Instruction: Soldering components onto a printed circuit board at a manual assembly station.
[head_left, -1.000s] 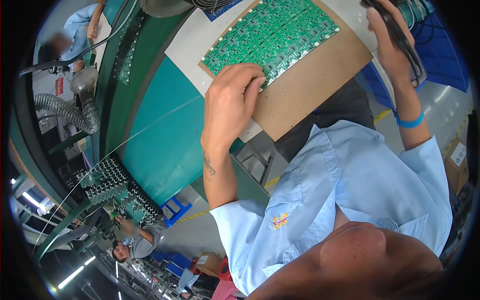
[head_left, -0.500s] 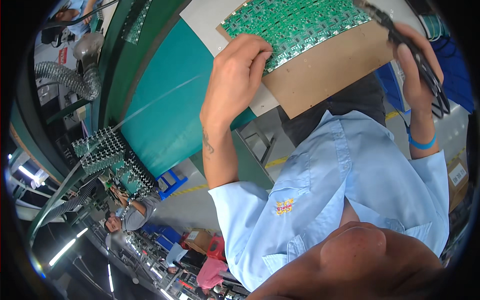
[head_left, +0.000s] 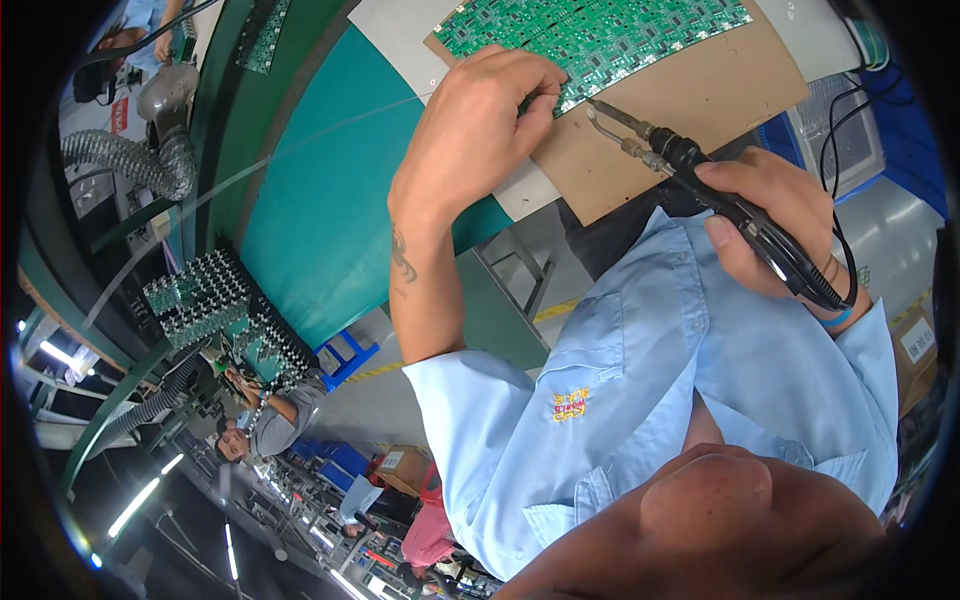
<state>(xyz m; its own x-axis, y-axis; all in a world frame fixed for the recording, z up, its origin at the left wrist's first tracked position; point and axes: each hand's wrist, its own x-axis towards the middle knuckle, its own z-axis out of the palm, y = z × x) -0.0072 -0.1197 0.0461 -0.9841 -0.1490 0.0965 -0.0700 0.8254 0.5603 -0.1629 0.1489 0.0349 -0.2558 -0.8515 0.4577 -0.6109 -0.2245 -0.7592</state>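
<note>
A green panel of printed circuit boards (head_left: 620,40) lies on a brown cardboard sheet (head_left: 700,105). At the panel's near left corner, my left hand (head_left: 475,120) has its thumb and fingers pinched together. Whatever is between those fingertips is too small or hidden to make out. My right hand (head_left: 785,195) is wrapped round the black handle of a soldering iron (head_left: 690,160), which has a thin curved metal tube beside its tip. That tip points left, close to the panel's near edge and my left fingertips. Whether it touches the board cannot be made out.
A teal mat (head_left: 335,180) covers the bench at left. The iron's black cable (head_left: 838,130) loops at the right. Racked circuit boards (head_left: 215,300) stand at far left, near a flexible metal duct (head_left: 115,165). Other people work in the background, one in a grey shirt (head_left: 285,420).
My right hand has brought the soldering iron from the upper right down and left, to the panel's near edge. My left hand has shifted slightly, still pinched at the panel's corner.
</note>
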